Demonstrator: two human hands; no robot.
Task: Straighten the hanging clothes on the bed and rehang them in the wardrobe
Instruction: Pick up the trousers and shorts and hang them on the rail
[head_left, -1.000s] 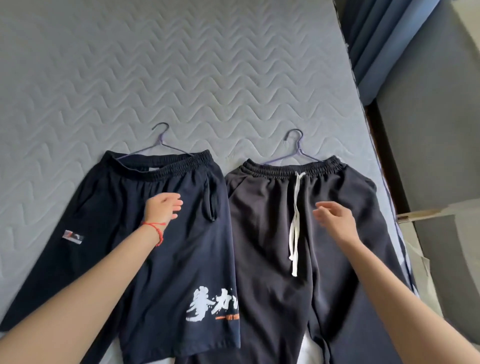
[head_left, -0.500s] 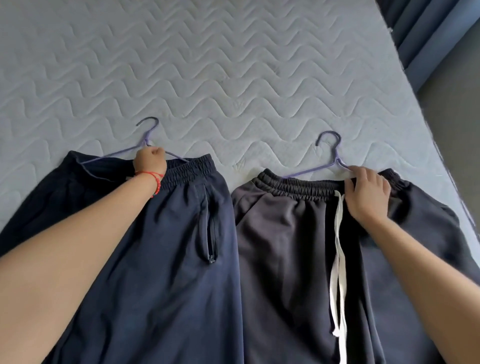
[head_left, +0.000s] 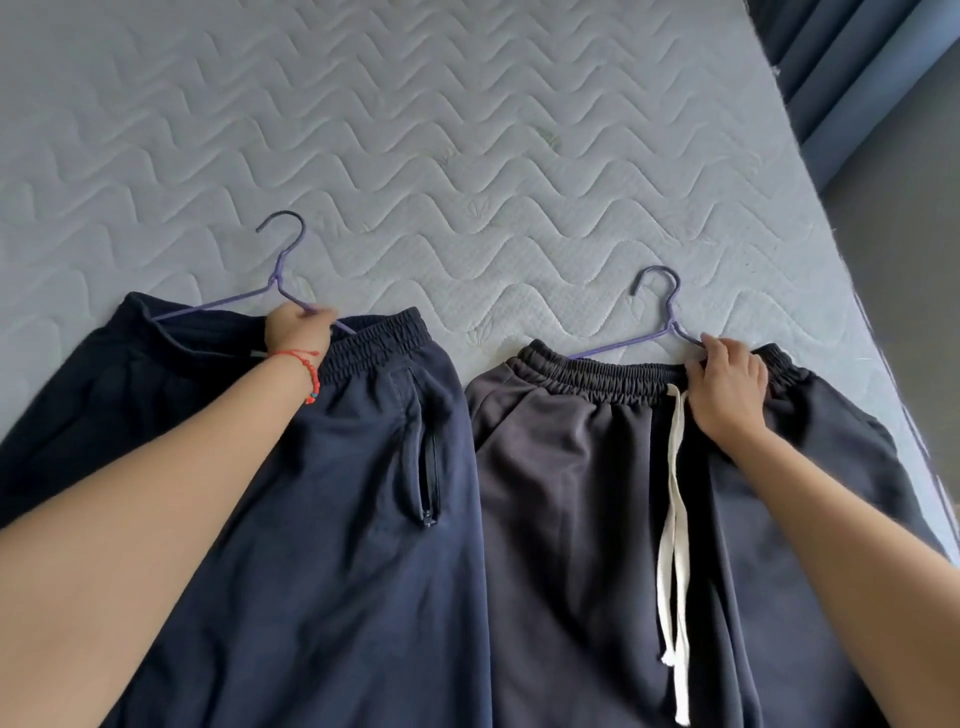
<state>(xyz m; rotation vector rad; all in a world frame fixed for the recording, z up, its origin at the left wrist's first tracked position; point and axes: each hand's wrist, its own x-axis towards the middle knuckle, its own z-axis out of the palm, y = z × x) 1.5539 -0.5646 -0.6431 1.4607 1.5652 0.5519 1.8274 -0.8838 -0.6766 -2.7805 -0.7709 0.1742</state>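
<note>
My left hand (head_left: 297, 332) has its fingers curled round the sloping arm of the left hanger (head_left: 280, 283), right at the waistband of the navy shorts (head_left: 322, 519). My right hand (head_left: 727, 387) does the same on the right hanger (head_left: 667, 312): fingertips pinch the purple wire where it meets the elastic of the grey shorts (head_left: 571, 493), with the palm lying over the waistband. Taking the grey shorts as my mark, the navy pair lies touching them along their left edge, both spread flat, waistbands away from me. The white drawstring (head_left: 675, 519) runs down the grey front just left of my right wrist.

I judge the straightening looks done and I am at the pick-up: both hangers gripped, neither lifted off the bed yet. The next move calls for raising both by the wire together, keeping each waistband seated so nothing slides off, then turning toward the wardrobe, which is not in view.

Beyond the grey shorts stretches the quilted mattress (head_left: 467, 156) with its wavy stitching. To their far right hang blue curtains (head_left: 841, 67) above a grey floor (head_left: 904, 270).
</note>
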